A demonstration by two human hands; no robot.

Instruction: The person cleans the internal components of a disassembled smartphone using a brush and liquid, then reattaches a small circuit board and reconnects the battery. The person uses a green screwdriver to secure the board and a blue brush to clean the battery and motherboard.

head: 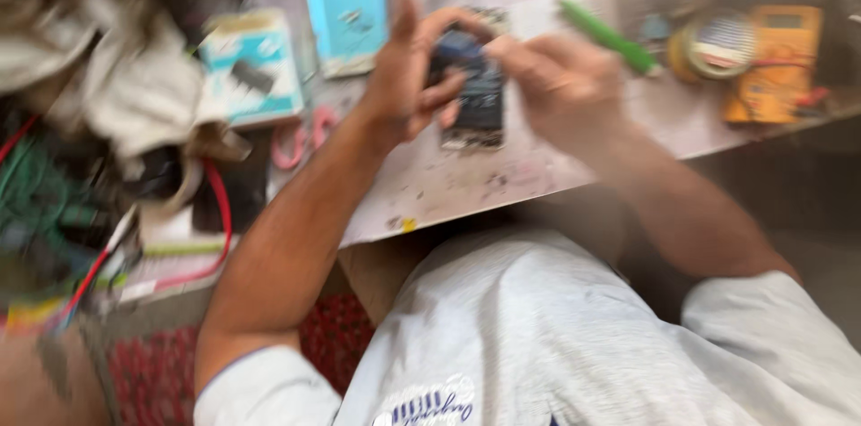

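Blur smears the whole view, yet you can make out the dark rectangular device (475, 99) held between both your hands just above the pale, stained worktop (466, 179). It looks like a flat slab, black with faint grey-blue patches, its long side running away from you; a darker blue-black lump sits at its far end, too blurred to tell what it is. Your left hand (408, 76) wraps the device's left edge, thumb and curled fingers pinching it, with one finger raised straight up. Your right hand (556, 81) closes on the top right corner, fingertips pressed together there; whether they pinch something small, you cannot tell. A green pen-like tool (610, 36) lies just beyond your right hand, and a yellow multimeter (776, 63) rests farther right. Blue and white boxes (296, 40) stand to the left.
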